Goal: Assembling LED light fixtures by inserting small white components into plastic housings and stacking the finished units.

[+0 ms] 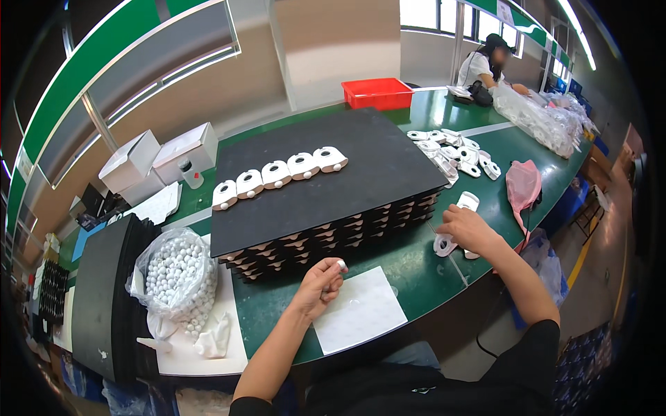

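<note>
The left hand (321, 281) hovers over the near edge of the green desk (416, 260), its fingers pinching a small white ball (341, 264) at the tips, held up and clear of the desk, just above a white sheet (357, 308) lying there. The right hand (466, 229) rests further right on the desk, fingers curled down on a white plastic piece (444, 245) that lies flat under them; a second like piece (468, 201) lies just beyond the hand. Judging by the grip, the piece is being steadied against the desk while the ball is kept ready in the other hand.

Between and beyond the hands stands a stack of black trays (326, 180). On its top, five white pieces (277, 175) sit side by side in a slanting row at the far left, each with a round white spot showing, so they look set out in order. A loose heap of the same pieces (454, 149) lies to the right of the stack, within reach of the right hand.

Left of the stack, a clear bag (177, 274) lies open and is full of white balls, close to the left hand. A pink bag (522, 184) slumps at the right edge of the desk; what it holds I cannot tell. A red bin (377, 93) stands at the far end, its inside hidden. White boxes (163, 159) sit at the far left, closed. Another person (485, 66) works at the far right beside a clear bag of parts (538, 118).
</note>
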`<state>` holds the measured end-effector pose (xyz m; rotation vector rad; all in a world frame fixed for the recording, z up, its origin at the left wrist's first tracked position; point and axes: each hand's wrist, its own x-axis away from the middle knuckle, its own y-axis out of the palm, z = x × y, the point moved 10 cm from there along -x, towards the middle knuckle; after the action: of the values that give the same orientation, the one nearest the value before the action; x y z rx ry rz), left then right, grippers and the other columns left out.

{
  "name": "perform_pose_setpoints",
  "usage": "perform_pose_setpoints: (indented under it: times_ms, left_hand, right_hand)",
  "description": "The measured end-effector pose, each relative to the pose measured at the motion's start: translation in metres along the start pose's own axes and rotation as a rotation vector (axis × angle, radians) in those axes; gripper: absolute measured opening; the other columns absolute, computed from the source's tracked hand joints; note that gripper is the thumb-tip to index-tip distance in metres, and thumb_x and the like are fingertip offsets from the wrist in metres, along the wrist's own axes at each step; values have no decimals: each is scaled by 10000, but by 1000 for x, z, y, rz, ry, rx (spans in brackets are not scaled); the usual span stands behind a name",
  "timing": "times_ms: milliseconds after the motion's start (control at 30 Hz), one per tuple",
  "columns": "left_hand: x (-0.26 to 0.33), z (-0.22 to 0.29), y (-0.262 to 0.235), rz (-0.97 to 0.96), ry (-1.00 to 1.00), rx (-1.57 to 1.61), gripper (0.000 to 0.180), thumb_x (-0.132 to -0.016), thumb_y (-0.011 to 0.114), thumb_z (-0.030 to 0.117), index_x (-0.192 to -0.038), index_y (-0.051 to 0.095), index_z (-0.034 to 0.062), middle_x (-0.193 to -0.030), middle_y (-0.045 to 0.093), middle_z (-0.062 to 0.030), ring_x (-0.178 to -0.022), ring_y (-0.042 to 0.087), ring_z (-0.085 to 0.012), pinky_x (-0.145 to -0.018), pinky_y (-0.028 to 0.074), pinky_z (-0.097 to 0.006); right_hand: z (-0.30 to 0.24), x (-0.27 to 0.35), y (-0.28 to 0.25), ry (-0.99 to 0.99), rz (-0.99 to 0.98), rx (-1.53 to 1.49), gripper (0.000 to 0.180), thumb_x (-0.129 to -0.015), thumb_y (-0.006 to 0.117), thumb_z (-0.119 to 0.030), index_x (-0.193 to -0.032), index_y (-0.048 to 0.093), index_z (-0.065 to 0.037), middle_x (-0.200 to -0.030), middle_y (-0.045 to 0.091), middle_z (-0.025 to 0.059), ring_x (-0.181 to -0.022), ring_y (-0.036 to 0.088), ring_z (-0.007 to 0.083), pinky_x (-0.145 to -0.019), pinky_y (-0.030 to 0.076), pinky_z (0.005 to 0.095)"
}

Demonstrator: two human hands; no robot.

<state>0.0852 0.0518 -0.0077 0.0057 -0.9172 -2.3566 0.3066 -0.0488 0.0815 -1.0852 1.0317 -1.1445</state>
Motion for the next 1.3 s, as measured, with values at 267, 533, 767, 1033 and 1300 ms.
perform_pose_setpoints:
  times_ms: [267, 533, 767, 1033, 1300]
  left_hand:
    - [0, -2, -5, 24, -19, 35, 256, -885, 530, 229, -1045, 557, 31, -812, 541, 1, -550, 346, -25, -397, 228, -145]
    - [0, 3, -3, 35, 15, 14, 261, -860, 566, 173, -1086, 554, 43, -879, 542, -11, -550, 354, -24, -399, 234, -141]
    - [0, 2, -5, 33, 26, 26, 260, -851, 581, 169, -1080, 556, 47, -873, 538, -8, -550, 359, -28, -399, 236, -142]
    - [-1, 2, -3, 30, 16, 35, 281, -867, 561, 212, -1092, 552, 44, -876, 538, -13, -553, 361, -27, -397, 237, -144]
    - [-1, 4, -2, 24, 27, 22, 304, -862, 562, 158, -1139, 532, 36, -933, 562, -23, -559, 369, -25, -402, 244, -139]
  right_hand:
    - [-71, -8, -28, 104, 309, -765, 106, -746, 587, -9, -850, 593, -26, -777, 598, 92, -726, 579, 215, -661, 458, 301]
    - [-141, -14, 46, 271, 255, -1523, 123, -828, 551, -43, -931, 528, 21, -813, 606, 68, -729, 574, 106, -668, 463, 240]
    - [-146, -13, 51, 275, 291, -1374, 135, -819, 562, -44, -939, 525, 6, -773, 591, 72, -639, 536, 106, -580, 428, 230]
    - [-141, -8, 43, 280, 385, -1353, 124, -811, 558, -29, -930, 528, -6, -765, 558, 84, -661, 533, 155, -591, 427, 259]
    - [-158, -12, 19, 90, 420, -1048, 148, -784, 562, -7, -929, 529, -11, -815, 562, 113, -718, 554, 240, -639, 443, 312]
